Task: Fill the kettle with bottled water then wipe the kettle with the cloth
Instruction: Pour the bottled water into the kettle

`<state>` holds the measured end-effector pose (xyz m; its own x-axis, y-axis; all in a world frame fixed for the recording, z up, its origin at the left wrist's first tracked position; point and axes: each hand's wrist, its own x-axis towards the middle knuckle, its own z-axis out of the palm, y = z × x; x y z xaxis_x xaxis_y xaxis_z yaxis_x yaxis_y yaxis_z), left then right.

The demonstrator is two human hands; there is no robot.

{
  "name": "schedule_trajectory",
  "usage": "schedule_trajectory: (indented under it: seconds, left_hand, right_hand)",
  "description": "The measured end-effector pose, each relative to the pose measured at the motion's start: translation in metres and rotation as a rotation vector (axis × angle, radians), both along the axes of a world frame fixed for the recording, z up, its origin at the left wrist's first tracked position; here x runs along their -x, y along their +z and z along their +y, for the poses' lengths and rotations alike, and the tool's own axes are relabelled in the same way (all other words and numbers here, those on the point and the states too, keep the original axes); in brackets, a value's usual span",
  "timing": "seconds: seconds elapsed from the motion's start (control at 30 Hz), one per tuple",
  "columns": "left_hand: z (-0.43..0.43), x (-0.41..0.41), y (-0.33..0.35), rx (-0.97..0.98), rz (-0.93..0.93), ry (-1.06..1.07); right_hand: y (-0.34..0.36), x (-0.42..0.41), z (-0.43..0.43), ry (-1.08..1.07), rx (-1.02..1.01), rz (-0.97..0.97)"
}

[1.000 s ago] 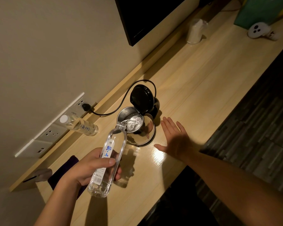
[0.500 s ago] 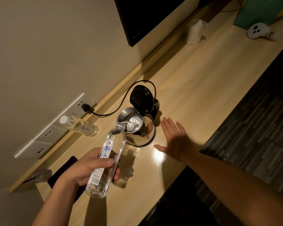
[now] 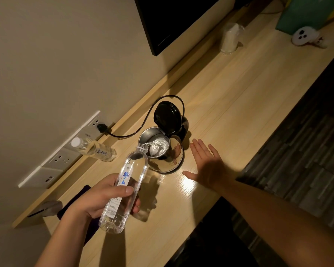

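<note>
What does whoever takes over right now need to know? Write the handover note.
Left hand: gripping the tilted water bottle, its mouth at the rim of the kettle, water streaming in.
Right hand: open, flat, empty, beside the kettle, apart from it.
Kettle lid is up; cord plugged in.
A second bottle, capped, stands by the sockets.
Left: finish pouring, then wipe with the dark cloth behind the left hand.

I see little change over the last second. The bottle (image 3: 126, 186) in my left hand (image 3: 102, 199) sits tipped a touch more steeply than before, its base lifted slightly, and the water inside it has run lower, with only a little showing at the neck. More water glints inside the open kettle (image 3: 158, 149). My right hand (image 3: 206, 164) has edged very slightly toward the kettle's right side.
</note>
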<state>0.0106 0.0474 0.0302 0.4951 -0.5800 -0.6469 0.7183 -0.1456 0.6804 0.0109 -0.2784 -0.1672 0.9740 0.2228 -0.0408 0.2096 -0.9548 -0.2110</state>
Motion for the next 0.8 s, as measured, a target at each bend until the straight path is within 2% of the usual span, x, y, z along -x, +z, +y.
schedule_trajectory:
  seconds: [0.8]
  left_hand:
    - [0.0098, -0.0054, 0.0056, 0.013, 0.031, -0.035]
  right_hand:
    - [0.0055, 0.0008, 0.0003, 0.002, -0.02, -0.016]
